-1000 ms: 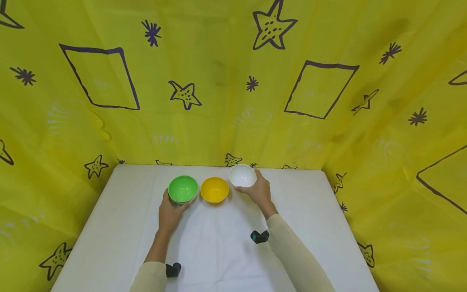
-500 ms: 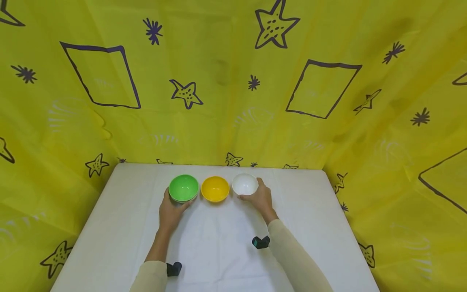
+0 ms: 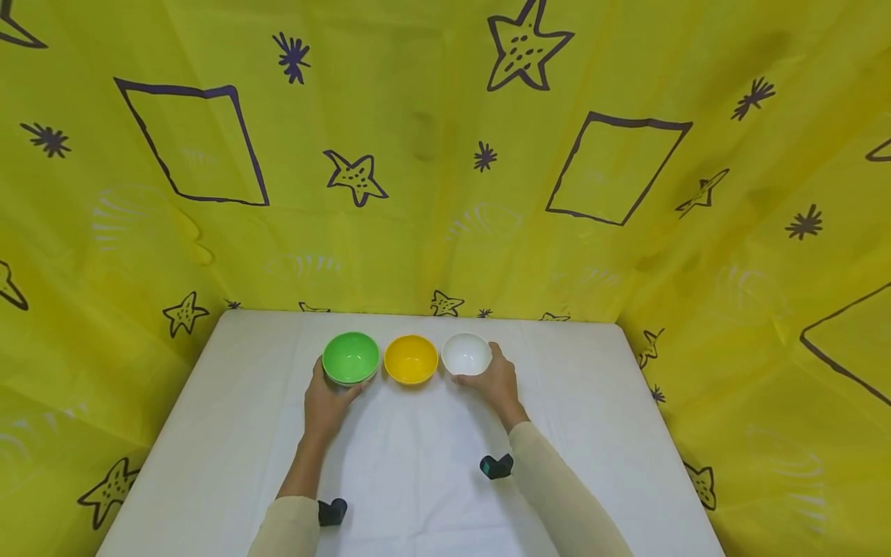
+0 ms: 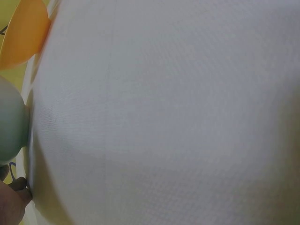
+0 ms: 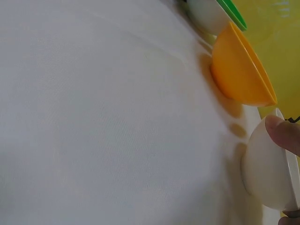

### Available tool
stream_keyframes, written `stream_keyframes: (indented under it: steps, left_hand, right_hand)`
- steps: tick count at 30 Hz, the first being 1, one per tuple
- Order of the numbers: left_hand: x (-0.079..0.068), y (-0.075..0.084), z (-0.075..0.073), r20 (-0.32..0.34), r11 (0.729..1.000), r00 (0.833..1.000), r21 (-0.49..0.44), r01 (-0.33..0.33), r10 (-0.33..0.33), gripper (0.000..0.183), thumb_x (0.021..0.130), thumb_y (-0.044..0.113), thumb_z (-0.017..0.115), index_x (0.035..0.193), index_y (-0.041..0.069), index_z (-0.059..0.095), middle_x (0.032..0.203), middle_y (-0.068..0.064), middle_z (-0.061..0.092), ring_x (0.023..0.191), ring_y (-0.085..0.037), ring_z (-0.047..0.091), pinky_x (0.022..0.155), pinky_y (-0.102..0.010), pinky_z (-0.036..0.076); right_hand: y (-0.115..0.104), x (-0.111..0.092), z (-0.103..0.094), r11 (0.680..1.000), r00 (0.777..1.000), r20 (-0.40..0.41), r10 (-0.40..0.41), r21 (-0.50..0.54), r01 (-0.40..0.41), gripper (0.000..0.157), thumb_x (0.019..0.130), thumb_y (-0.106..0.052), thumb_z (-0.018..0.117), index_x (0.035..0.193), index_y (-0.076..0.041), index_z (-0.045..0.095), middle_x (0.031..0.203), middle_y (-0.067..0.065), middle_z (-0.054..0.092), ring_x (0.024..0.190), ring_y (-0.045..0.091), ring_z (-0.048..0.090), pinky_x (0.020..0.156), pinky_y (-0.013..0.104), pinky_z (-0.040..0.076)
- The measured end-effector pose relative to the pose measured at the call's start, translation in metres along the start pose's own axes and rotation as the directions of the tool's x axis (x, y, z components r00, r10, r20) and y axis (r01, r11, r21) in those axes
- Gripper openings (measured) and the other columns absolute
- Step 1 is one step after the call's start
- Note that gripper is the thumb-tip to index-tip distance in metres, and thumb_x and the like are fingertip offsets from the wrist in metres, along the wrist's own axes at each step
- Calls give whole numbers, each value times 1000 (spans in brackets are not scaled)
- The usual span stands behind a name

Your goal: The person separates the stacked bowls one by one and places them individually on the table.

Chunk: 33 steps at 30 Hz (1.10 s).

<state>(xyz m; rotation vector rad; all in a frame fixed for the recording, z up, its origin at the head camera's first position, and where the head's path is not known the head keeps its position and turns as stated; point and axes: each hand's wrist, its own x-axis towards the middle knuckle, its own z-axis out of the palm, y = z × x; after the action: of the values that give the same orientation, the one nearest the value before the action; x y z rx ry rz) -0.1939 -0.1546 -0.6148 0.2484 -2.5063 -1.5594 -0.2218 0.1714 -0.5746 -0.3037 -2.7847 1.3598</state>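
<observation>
- Has just drawn the white bowl [image 3: 465, 354] down the frame, away from the far edge of the table [image 3: 418, 464], into line with the yellow bowl [image 3: 411, 360]; over the last half-second, scarcely shifted.
- Judging by that, looks close to settling the white bowl as the right end of a row of three; cannot tell whether fully resting on the table.
- Grasps the white bowl, right of centre in the head view, with the right hand [image 3: 496, 381], thumb on the near side, fingers round the right.
- Grasps the green bowl [image 3: 351, 358], left of centre, with the left hand [image 3: 327, 406], hardly moved meanwhile.
- Shows pale below the green rim in the right wrist view; cannot tell whether nested in another bowl.
- Leaves the yellow bowl untouched at the centre, with only slim gaps to either side, so little inward room.
- Leaves a short strip of table above the row before the far edge and the yellow curtain [image 3: 411, 139].
- Offers more room outward, to left and right, and widest in the lower centre, between left sleeve [image 3: 285, 526] and right sleeve [image 3: 564, 491].
</observation>
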Motion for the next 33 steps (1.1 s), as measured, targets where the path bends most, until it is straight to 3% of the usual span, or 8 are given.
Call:
stream_keyframes:
  steps: [15, 22, 27, 33]
  left_hand:
    - [1, -1, 1, -5, 1000, 1000, -5, -5, 5, 105, 81, 20, 93, 162, 2, 29, 162, -24, 40, 151, -41, 34, 125, -56, 23]
    - [0, -2, 1, -14, 1000, 1000, 5, -16, 16, 104, 80, 20, 93, 161, 0, 31, 161, -25, 41, 150, -43, 36, 124, -58, 25]
    - [0, -1, 1, -13, 1000, 1000, -1, -17, 17, 104, 81, 21, 94, 161, 1, 31, 161, -25, 41, 150, -42, 36, 125, -57, 24]
    - [0, 0, 0, -5, 1000, 1000, 2, -11, 11, 104, 82, 21, 93, 162, 1, 29, 162, -24, 40, 151, -41, 35, 125, -56, 23]
  right_hand:
    - [1, -6, 0, 999, 999, -22, -33, -41, 32, 98, 70, -32, 101, 146, -1, 49, 141, 22, 61, 127, 42, 60, 107, 59, 49]
    - [2, -10, 1, 998, 999, -23, -26, -59, 24, 107, 70, -33, 101, 153, 2, 43, 146, 25, 57, 130, 43, 58, 109, 58, 49]
    - [-2, -10, -1, 997, 1000, -15, 7, -72, -8, 119, 73, -44, 97, 160, 6, 32, 155, 31, 46, 135, 48, 52, 110, 61, 46]
    - [-9, -5, -2, 998, 999, -38, -1, -70, -1, 119, 76, -59, 89, 161, 3, 33, 161, 30, 38, 140, 49, 46, 112, 63, 43]
